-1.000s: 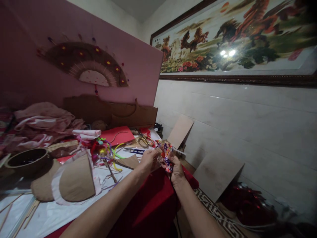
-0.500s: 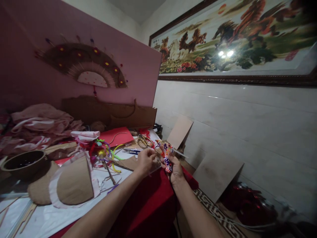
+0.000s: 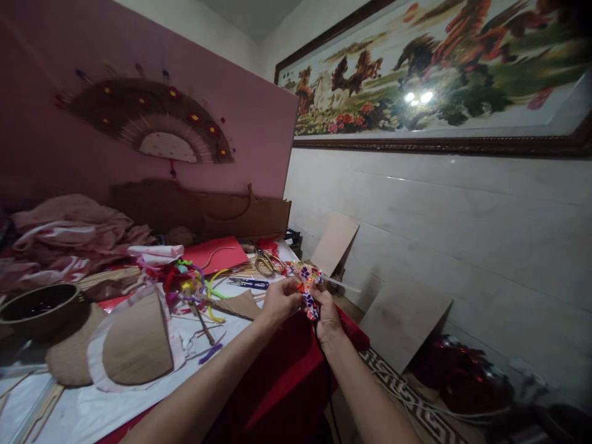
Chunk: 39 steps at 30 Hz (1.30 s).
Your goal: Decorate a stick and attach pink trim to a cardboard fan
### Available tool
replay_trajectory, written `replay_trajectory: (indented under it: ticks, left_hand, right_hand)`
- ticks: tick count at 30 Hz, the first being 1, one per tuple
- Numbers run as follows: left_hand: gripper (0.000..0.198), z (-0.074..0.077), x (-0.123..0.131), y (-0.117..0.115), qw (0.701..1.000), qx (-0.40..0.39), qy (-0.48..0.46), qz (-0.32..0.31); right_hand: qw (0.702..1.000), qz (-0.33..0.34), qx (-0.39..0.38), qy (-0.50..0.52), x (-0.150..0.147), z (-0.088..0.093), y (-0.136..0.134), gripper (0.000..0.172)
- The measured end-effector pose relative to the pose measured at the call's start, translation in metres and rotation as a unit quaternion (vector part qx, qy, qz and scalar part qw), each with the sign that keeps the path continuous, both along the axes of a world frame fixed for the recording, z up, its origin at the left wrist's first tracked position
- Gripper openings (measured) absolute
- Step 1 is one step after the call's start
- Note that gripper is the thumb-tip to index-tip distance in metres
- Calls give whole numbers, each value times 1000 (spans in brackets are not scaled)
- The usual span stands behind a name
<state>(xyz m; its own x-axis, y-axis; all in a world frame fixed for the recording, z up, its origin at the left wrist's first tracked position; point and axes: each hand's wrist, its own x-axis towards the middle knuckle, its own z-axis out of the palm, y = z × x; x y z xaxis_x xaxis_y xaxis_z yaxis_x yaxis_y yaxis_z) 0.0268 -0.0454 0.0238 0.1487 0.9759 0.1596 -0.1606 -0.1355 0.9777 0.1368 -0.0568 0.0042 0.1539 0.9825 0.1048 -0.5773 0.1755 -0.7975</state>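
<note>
"What has just changed at our hands?"
"Half a second ago our left hand (image 3: 280,301) stood off with a gap; now it is right up against the white, orange-and-purple flower-patterned tool (image 3: 307,295). We take that to mean both hands are busy on one piece again."

"Where is that piece, from the gold-handled metal scissors (image 3: 272,262)?"
"Right of them and nearer us, held up. Our right hand (image 3: 327,311) is wrapped around it, and a thin whitish stick (image 3: 341,284) juts out to the right."

"Are we pinching anything with the left?"
"Thumb and fingertips are drawn together, but we cannot tell what, if anything, lies between them."

"And room to move?"
"Left of the scissors and nearer us lie the small blue-handled snips (image 3: 250,283), then a flat brown cardboard scrap (image 3: 238,303) close by our left wrist, so that side looks tight. Nearer us than the scissors, the dark-red cloth (image 3: 272,370) drops over the edge, and a thin black cord (image 3: 329,379) hangs beside it. Right of the scissors a plain tan board (image 3: 335,243) leans; short of it, we judge the air freer."
</note>
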Motion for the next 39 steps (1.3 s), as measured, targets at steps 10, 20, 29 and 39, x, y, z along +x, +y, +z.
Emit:
replay_trajectory:
  ticks: [10, 20, 29, 39]
  left_hand:
    - [28, 1, -5, -1, 999, -8, -51, 6]
    - [31, 2, -1, -9, 988, -39, -147, 24]
    - [25, 7, 0, -14, 981, -25, -182, 66]
    - [23, 3, 1, -16, 984, -2, -164, 67]
  right_hand:
    - [1000, -6, 24, 10, -2, 2, -4, 33]
    - [1000, -10, 21, -8, -2, 2, -3, 34]
    - [999, 29, 15, 19, -1, 1, -1, 38]
    - [999, 21, 36, 16, -2, -1, 1, 29]
